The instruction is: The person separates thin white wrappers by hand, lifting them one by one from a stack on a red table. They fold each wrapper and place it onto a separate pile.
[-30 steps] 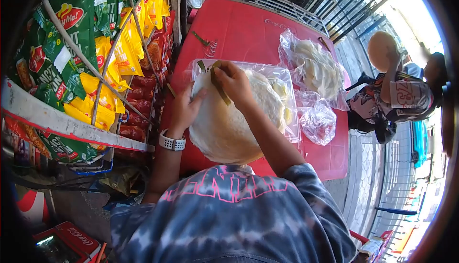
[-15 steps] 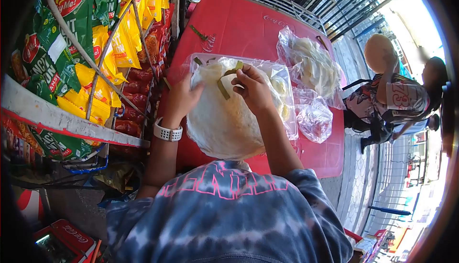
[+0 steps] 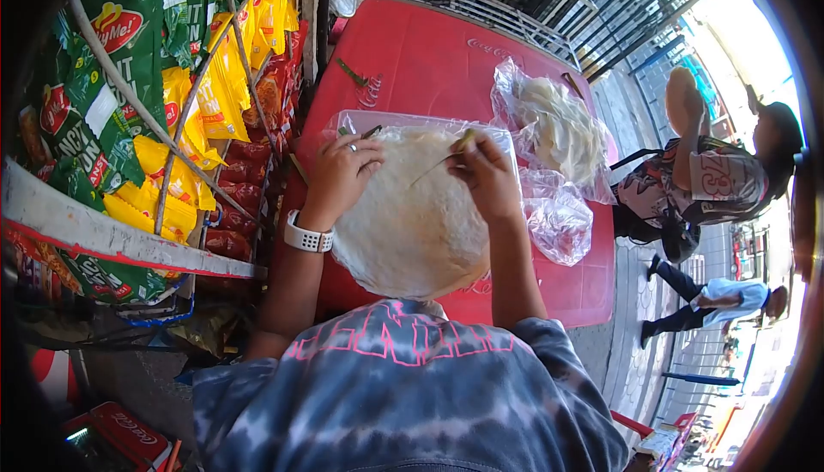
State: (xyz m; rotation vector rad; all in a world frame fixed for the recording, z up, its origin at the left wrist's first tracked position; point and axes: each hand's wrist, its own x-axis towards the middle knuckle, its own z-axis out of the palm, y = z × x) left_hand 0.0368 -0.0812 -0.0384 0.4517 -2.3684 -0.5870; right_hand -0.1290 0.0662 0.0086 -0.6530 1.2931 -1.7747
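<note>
A wide, round, pale flat sheet lies over a clear plastic tray on the red table. My left hand, with a ring and a white watch, rests on the sheet's upper left edge, fingers bent and close together; whether it holds anything is hidden. Above the sheet's upper right part, my right hand pinches a thin green strip that hangs down to the left. Near my left fingertips a dark green piece lies at the tray's edge.
Right of the tray are a plastic bag of pale sheets and a crumpled clear bag. Another green strip lies at the back left. Snack packs hang at left. Two people are on the pavement at right.
My right hand has moved right and slightly down with the green strip. My left hand has turned inward onto the sheet's edge. A second person has become visible on the pavement.
</note>
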